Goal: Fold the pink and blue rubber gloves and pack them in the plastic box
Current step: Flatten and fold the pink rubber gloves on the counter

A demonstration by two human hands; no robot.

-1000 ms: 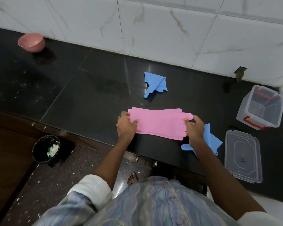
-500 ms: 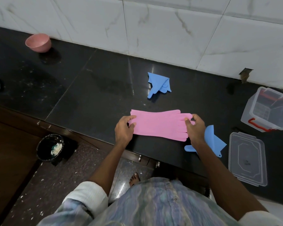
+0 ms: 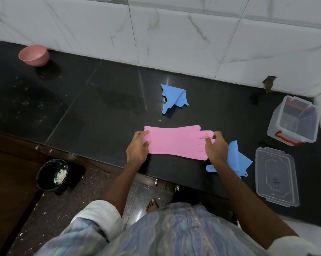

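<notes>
Home kitchen; black counter (image 3: 104, 100), tiled wall (image 3: 174, 34)

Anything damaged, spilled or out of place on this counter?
The wall tile has a chipped hole at its base near the plastic box. White specks litter the counter at left.
</notes>
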